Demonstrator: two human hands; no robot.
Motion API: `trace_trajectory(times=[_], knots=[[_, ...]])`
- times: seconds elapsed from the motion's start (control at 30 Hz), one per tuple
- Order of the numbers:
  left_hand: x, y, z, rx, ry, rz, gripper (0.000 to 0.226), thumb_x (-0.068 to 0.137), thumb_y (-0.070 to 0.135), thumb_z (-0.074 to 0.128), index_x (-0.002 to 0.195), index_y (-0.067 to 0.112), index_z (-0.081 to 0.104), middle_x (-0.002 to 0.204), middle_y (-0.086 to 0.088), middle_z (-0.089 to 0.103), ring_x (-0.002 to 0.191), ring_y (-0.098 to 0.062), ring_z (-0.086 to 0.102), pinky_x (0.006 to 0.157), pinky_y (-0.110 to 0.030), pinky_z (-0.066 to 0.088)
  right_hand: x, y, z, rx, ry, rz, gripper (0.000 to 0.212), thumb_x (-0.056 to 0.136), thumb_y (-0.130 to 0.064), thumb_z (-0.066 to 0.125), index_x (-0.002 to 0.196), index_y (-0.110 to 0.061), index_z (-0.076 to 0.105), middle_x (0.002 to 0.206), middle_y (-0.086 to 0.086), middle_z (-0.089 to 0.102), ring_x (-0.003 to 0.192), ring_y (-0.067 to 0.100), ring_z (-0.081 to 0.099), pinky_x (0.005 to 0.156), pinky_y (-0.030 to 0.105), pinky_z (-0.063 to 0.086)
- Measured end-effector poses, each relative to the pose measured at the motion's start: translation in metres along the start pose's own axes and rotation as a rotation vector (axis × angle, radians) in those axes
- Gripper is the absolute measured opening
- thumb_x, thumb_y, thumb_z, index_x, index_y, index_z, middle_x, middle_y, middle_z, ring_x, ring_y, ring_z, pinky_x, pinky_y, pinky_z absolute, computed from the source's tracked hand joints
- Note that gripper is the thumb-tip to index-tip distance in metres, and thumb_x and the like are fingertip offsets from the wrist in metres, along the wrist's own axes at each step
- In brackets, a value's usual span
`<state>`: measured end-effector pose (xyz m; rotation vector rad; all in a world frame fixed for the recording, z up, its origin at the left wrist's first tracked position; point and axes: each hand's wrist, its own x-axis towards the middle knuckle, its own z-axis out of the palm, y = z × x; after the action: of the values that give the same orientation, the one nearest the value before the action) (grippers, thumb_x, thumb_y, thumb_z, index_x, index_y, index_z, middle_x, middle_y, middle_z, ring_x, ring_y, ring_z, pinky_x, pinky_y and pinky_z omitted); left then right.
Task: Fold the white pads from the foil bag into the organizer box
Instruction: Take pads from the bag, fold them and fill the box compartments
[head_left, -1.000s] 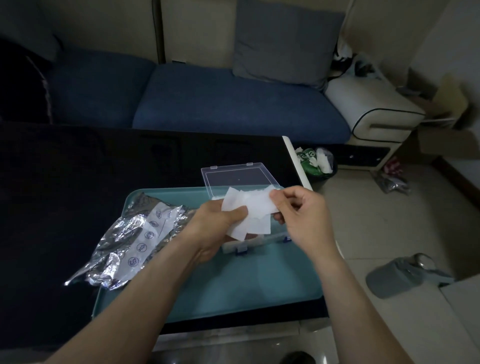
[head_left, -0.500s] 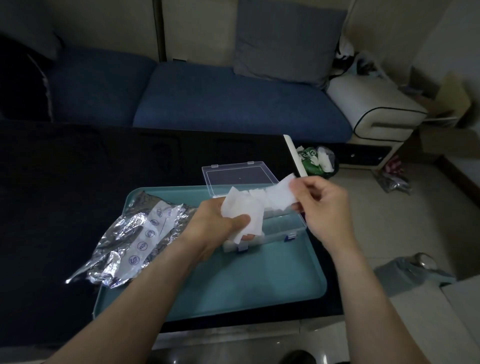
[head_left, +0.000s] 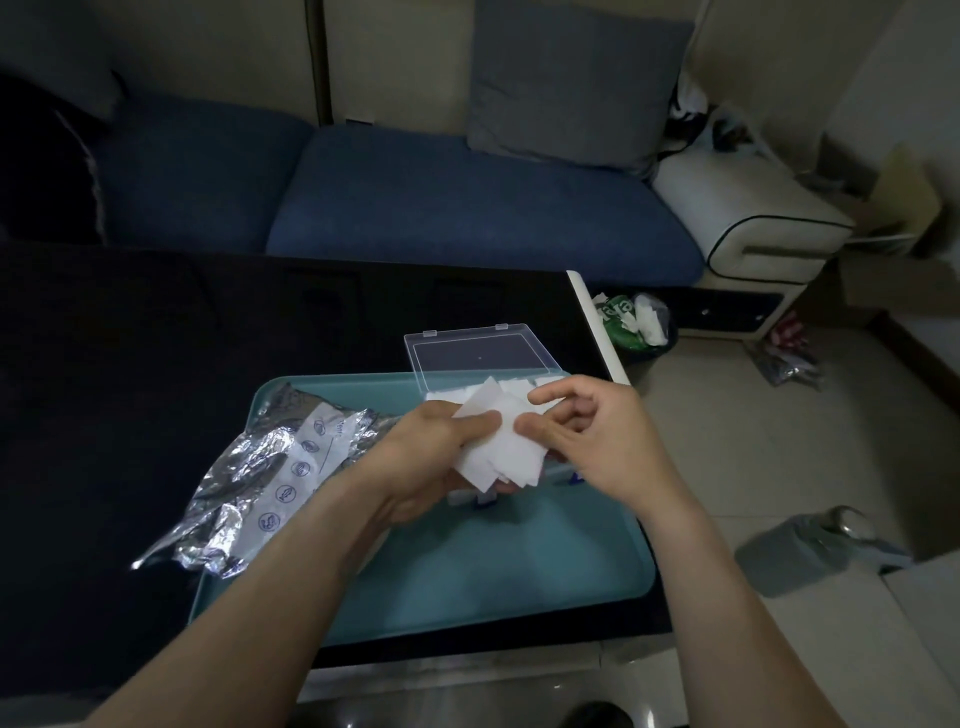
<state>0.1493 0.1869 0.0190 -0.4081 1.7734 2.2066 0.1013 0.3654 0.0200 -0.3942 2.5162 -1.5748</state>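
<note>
My left hand grips a fanned stack of white pads over the teal tray. My right hand is at the stack's right edge, thumb and forefinger apart and touching the top pad. Behind the hands stands the clear organizer box, its lid tipped open toward the sofa. The box base is mostly hidden; a blue latch and some white pads inside it show. The crumpled foil bag lies on the tray's left end.
The tray sits on a black table whose white right edge runs by a bin with a green bag. A blue sofa stands behind the table. A grey object lies on the tiled floor.
My right hand drew one pad off the stack to the right, toward the box, and has come back without it to the stack's edge. My left hand stayed put with the stack.
</note>
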Motion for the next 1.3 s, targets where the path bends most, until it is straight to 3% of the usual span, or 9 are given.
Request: trace_trajectory(times=[0.07,0.23,0.33,0.53,0.63,0.73,0.87,1.07,1.3], knots=[[0.002,-0.002,-0.001,-0.021,0.046,-0.003,0.023,0.099,0.010,0.054,0.109,-0.010,0.060,0.105,-0.035,0.066,0.083,-0.039,0.062,0.073,-0.048,0.050,-0.001,-0.002,-0.004,0.061,-0.006,0.026,0.030,0.075,-0.019,0.087,0.099,-0.013,0.071,0.073,0.005,0.075,0.059,0.016,0.070,0.064,0.033,0.060],[0.010,-0.007,-0.002,-0.057,0.220,0.008,0.013,0.096,0.009,0.060,0.095,-0.004,0.064,0.076,-0.015,0.072,0.062,-0.029,0.067,0.060,-0.039,0.059,-0.001,-0.001,-0.014,0.149,0.020,0.039,0.025,0.074,-0.012,0.086,0.094,-0.005,0.072,0.074,0.011,0.075,0.057,0.019,0.069,0.059,0.031,0.057],[0.012,-0.010,-0.002,-0.029,0.284,0.043,0.011,0.095,0.015,0.063,0.093,0.005,0.067,0.079,-0.007,0.074,0.069,-0.023,0.069,0.063,-0.034,0.057,-0.004,-0.006,-0.015,0.259,-0.058,0.027,0.032,0.066,-0.017,0.085,0.090,-0.002,0.071,0.074,0.015,0.074,0.055,0.021,0.067,0.055,0.027,0.056],[0.001,-0.006,0.015,-0.132,0.103,0.019,0.028,0.105,0.021,0.044,0.112,-0.001,0.061,0.090,-0.020,0.072,0.067,-0.028,0.070,0.052,-0.032,0.055,-0.004,-0.003,0.012,0.144,0.030,0.011,0.020,0.073,-0.010,0.088,0.082,-0.008,0.070,0.067,0.009,0.073,0.057,0.023,0.072,0.054,0.028,0.054],[0.000,-0.002,0.015,-0.178,0.021,-0.016,0.035,0.106,0.025,0.041,0.122,-0.003,0.056,0.105,-0.028,0.070,0.087,-0.039,0.071,0.065,-0.043,0.059,-0.006,-0.006,0.019,0.060,0.137,-0.055,0.021,0.073,-0.011,0.089,0.079,-0.011,0.068,0.067,0.004,0.068,0.053,0.005,0.066,0.051,0.018,0.052],[0.000,-0.001,0.013,-0.202,-0.004,-0.002,0.038,0.107,0.023,0.037,0.125,-0.007,0.052,0.107,-0.033,0.067,0.085,-0.039,0.069,0.064,-0.041,0.059,-0.005,-0.008,0.020,-0.019,0.170,-0.106,0.026,0.073,-0.015,0.089,0.089,-0.013,0.069,0.080,0.003,0.063,0.058,-0.004,0.056,0.050,0.006,0.045],[-0.004,0.002,0.012,-0.278,0.017,-0.015,0.037,0.107,0.024,0.036,0.122,-0.005,0.052,0.095,-0.023,0.073,0.073,-0.036,0.071,0.055,-0.041,0.059,0.001,0.002,0.015,-0.117,-0.005,-0.070,0.045,0.077,-0.031,0.086,0.117,-0.026,0.066,0.105,-0.009,0.062,0.082,0.005,0.059,0.069,0.018,0.052],[0.000,0.000,0.010,-0.220,0.010,-0.030,0.044,0.108,0.030,0.029,0.119,-0.006,0.052,0.101,-0.036,0.067,0.081,-0.044,0.068,0.075,-0.049,0.059,0.005,0.006,0.005,0.005,0.037,-0.046,0.021,0.078,-0.021,0.085,0.087,-0.021,0.067,0.089,-0.001,0.072,0.078,0.012,0.067,0.071,0.025,0.054],[0.009,-0.010,0.000,0.136,0.185,0.185,0.035,0.106,0.024,0.042,0.095,0.001,0.066,0.084,-0.015,0.071,0.065,-0.023,0.069,0.060,-0.031,0.059,0.002,0.007,-0.020,0.169,0.139,0.061,0.019,0.082,-0.010,0.081,0.094,-0.012,0.067,0.084,0.002,0.077,0.070,0.023,0.072,0.066,0.033,0.060]])
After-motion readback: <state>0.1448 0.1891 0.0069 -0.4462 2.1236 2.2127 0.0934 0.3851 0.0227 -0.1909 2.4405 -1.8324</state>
